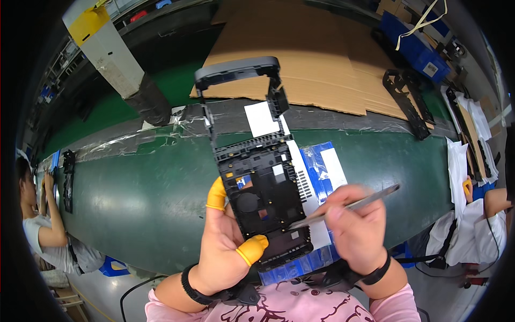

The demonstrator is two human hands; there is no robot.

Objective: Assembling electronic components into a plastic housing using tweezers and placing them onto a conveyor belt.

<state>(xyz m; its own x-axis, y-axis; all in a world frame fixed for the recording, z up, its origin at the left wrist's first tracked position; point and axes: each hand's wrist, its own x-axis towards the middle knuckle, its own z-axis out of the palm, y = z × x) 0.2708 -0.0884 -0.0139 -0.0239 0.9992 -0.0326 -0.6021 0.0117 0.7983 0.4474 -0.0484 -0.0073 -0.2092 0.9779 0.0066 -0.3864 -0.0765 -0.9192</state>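
Observation:
A black plastic device housing point(271, 201) with an open handle frame at its top is held up in front of me, tilted slightly. My left hand point(225, 249) grips its lower left side, with yellow finger cots on the thumb and one finger. The thumb presses on the lower edge of the housing. Between the fingers of my right hand point(357, 220) is a pair of metal tweezers point(362, 204), whose tip reaches the lower right part of the housing. Whether the tip pinches anything is too small to tell. White sheets point(333, 167) and a blue plastic-wrapped pad point(319, 185) lie beneath.
A green worktable point(145, 198) stretches to both sides, with brown cardboard point(306, 59) at its far edge. More black frames point(407, 102) lie at the far right, near a blue bin point(413, 45). A grey post point(118, 64) stands far left. Co-workers point(43, 220) sit at both sides.

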